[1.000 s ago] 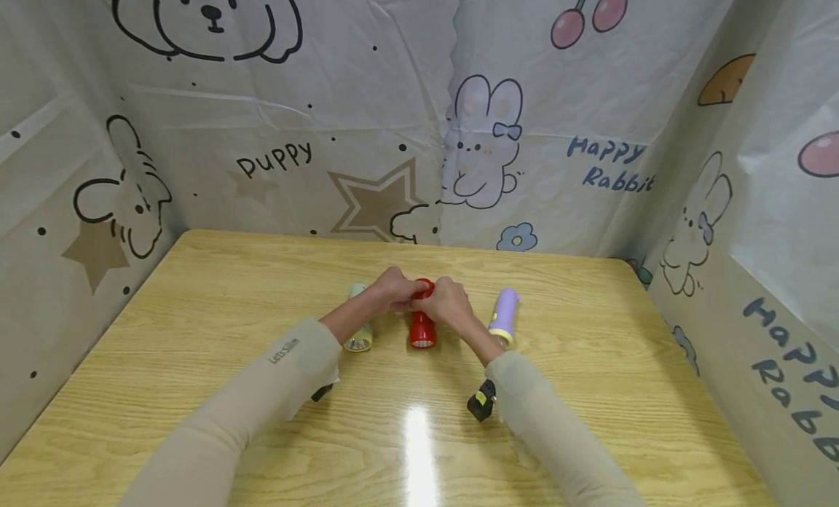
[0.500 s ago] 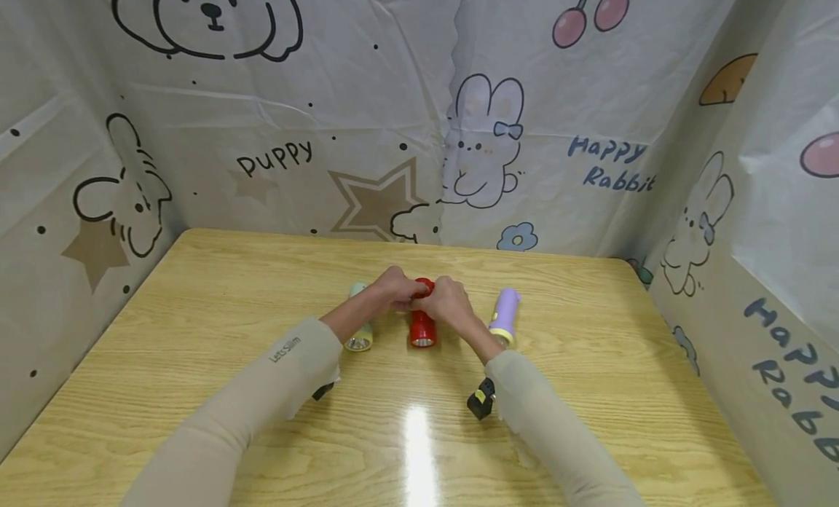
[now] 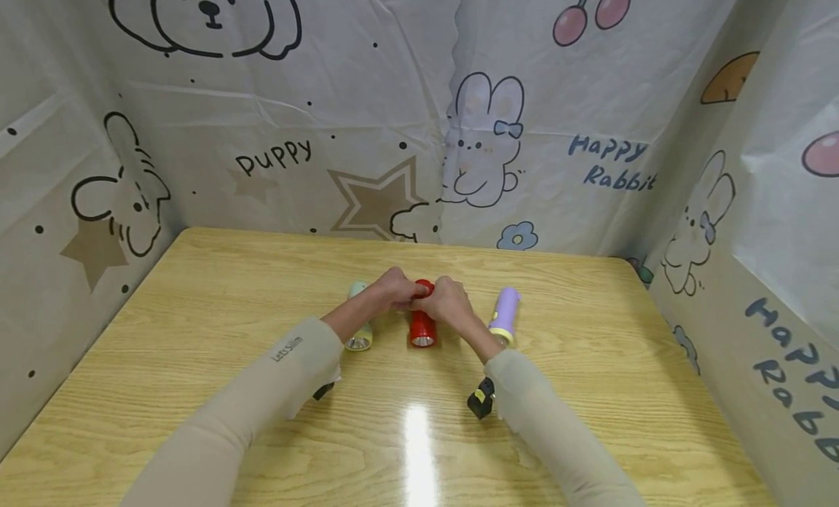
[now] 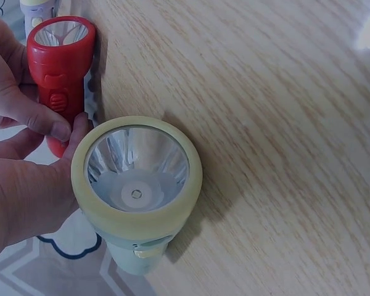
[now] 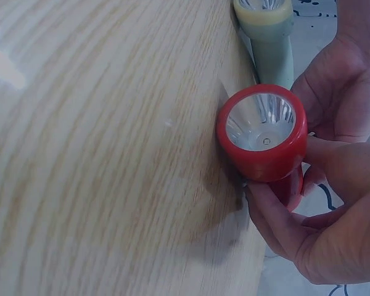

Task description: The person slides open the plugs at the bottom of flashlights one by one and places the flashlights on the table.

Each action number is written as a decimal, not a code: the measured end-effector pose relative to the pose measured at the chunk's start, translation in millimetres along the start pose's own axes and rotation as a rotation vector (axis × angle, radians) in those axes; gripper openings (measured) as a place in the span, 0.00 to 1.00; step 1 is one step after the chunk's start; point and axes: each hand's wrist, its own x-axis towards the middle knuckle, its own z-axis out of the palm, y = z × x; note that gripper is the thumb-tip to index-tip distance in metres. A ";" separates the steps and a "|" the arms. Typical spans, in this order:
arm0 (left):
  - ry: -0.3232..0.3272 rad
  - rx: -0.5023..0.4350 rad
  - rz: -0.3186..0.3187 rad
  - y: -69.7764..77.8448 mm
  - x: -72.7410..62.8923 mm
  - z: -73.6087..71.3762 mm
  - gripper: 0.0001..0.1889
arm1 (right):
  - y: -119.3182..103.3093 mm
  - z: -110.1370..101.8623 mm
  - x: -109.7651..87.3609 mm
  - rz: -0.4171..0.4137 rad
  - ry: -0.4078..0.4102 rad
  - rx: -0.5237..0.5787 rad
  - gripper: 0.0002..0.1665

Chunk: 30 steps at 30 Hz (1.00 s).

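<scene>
A red flashlight [image 3: 422, 329] lies on the wooden table in the middle, its lens facing the person. My left hand [image 3: 395, 288] holds its tail end from the left. From the right, my right hand [image 3: 449, 300] grips the barrel; in the left wrist view its thumb lies beside the red switch [image 4: 58, 102]. The right wrist view shows my right fingers [image 5: 277, 219] curled around the red body, with my left hand [image 5: 345, 92] behind. A pale green flashlight [image 3: 359, 341] with a yellow rim lies left, partly under my left forearm.
A purple flashlight [image 3: 505, 310] with a yellow rim lies to the right, close to my right forearm. Black wrist devices [image 3: 481, 399] show below the sleeves. Printed cloth walls [image 3: 367, 114] stand behind and along both sides of the table [image 3: 262, 274].
</scene>
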 end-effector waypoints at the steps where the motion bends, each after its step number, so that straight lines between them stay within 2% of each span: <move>1: 0.001 0.002 0.001 0.0 0.3 0.3 0.15 | 0.1 0.1 -0.1 -0.001 0.001 0.000 0.23; 10: -0.026 -0.037 -0.021 0.1 0.9 0.3 0.18 | 3.2 1.7 1.5 -0.020 0.017 -0.018 0.24; 20: -0.029 -0.017 -0.027 1.0 1.2 0.3 0.18 | 5.5 2.0 3.2 -0.026 0.014 -0.014 0.25; 23: -0.016 0.015 -0.027 1.4 1.7 1.3 0.19 | 6.0 1.6 2.8 -0.038 0.016 -0.018 0.26; 27: 0.001 0.042 -0.031 1.6 2.7 2.3 0.20 | 6.5 0.3 2.8 -0.061 0.003 -0.066 0.26; 30: -0.003 0.017 -0.037 1.0 2.8 1.6 0.21 | 5.5 -2.2 2.7 -0.070 -0.024 -0.117 0.27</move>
